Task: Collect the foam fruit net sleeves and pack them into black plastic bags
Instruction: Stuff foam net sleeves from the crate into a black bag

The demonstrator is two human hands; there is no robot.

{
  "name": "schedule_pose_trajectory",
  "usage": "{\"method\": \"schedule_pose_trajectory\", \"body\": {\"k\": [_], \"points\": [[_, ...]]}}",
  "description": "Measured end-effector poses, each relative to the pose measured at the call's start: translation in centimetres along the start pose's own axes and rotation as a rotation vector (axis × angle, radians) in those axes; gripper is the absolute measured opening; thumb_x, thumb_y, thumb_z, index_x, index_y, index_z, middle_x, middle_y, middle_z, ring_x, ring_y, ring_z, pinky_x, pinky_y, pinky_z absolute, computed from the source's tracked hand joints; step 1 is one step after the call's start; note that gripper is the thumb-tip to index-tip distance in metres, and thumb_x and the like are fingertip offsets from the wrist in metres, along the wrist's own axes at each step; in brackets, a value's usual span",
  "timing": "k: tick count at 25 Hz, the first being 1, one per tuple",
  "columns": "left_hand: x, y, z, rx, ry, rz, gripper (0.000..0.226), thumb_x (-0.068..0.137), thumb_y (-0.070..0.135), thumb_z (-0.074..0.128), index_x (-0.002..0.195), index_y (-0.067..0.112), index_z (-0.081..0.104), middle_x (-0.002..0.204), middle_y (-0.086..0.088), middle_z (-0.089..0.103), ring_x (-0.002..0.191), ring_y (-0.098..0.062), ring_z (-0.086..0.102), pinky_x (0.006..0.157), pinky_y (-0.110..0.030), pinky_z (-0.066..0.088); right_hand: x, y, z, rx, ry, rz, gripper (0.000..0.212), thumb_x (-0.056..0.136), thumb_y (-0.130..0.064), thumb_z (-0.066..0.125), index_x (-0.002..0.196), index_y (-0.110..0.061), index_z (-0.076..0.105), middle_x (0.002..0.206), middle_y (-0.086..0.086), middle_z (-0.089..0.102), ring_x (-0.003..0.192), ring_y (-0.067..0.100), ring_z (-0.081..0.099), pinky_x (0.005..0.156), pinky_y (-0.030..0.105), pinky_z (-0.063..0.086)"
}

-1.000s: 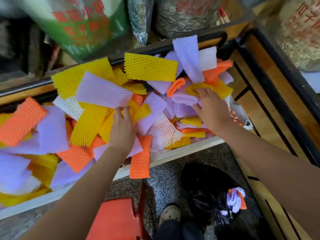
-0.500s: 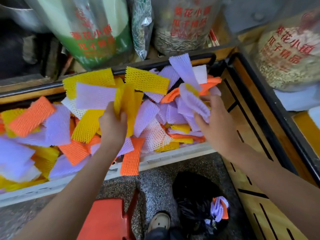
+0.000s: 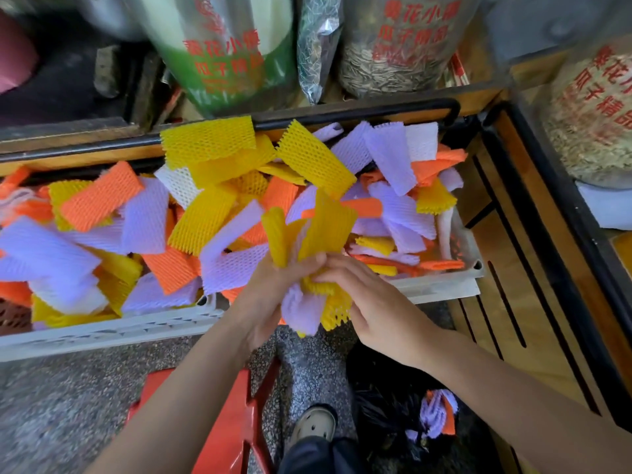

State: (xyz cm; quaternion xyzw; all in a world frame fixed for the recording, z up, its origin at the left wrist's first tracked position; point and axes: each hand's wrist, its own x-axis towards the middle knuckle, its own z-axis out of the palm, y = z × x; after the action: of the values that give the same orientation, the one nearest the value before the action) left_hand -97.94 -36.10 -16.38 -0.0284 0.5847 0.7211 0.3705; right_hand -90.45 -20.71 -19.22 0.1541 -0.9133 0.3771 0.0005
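A heap of yellow, orange, purple and white foam net sleeves (image 3: 212, 213) fills a white plastic crate (image 3: 113, 328). Above the crate's front edge, my left hand (image 3: 270, 295) and my right hand (image 3: 372, 302) meet around one bunch of yellow and purple sleeves (image 3: 311, 241). My left hand grips the bunch from the left; my right hand's fingers press and curl on it from the right. On the floor at lower right lies a black plastic bag (image 3: 386, 415) with purple and orange sleeves (image 3: 439, 413) in its mouth.
A red plastic stool (image 3: 219, 415) stands on the speckled floor below my arms, beside a shoe (image 3: 316, 424). Big clear sacks of seeds (image 3: 403, 49) stand behind the crate. A wooden rack with black bars (image 3: 533, 268) runs along the right.
Both hands lifted sleeves from the heap and came together over the crate's front edge, joining the yellow and purple sleeves into one bunch. The camera view shifted down and nearer.
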Motion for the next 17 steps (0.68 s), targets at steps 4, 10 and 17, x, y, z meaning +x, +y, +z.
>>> {"method": "schedule_pose_trajectory", "body": {"k": [4, 10, 17], "points": [[-1.1, -2.1, -3.1, 0.151, 0.335, 0.019, 0.037, 0.068, 0.012, 0.075, 0.104, 0.015, 0.067, 0.102, -0.005, 0.073, 0.09, -0.017, 0.07, 0.08, -0.032, 0.055, 0.9, 0.1, 0.2, 0.232, 0.055, 0.112, 0.04, 0.086, 0.001, 0.036, 0.12, -0.012, 0.053, 0.128, -0.002, 0.054, 0.123, 0.006, 0.047, 0.102, 0.019, 0.036], [-2.6, -2.1, -7.6, 0.107, 0.492, 0.132, 0.035, 0.08, -0.005, 0.064, 0.111, 0.012, 0.061, 0.089, 0.01, 0.072, 0.076, -0.005, 0.07, 0.061, -0.016, 0.054, 6.3, 7.1, 2.1, -0.393, 0.127, 0.313, 0.058, 0.073, -0.005, 0.075, 0.122, 0.01, 0.049, 0.118, 0.028, 0.055, 0.11, 0.042, 0.054, 0.093, 0.042, 0.043], [-3.6, -2.5, -11.0, 0.043, 0.581, 0.279, 0.046, 0.086, -0.002, 0.059, 0.125, 0.022, 0.056, 0.115, 0.012, 0.067, 0.105, -0.006, 0.064, 0.079, -0.016, 0.051, 6.6, 8.4, 3.0, -0.312, 0.138, 0.504, 0.024, 0.09, -0.006, 0.057, 0.109, 0.007, 0.053, 0.102, 0.027, 0.055, 0.098, 0.041, 0.053, 0.08, 0.041, 0.033]]}}
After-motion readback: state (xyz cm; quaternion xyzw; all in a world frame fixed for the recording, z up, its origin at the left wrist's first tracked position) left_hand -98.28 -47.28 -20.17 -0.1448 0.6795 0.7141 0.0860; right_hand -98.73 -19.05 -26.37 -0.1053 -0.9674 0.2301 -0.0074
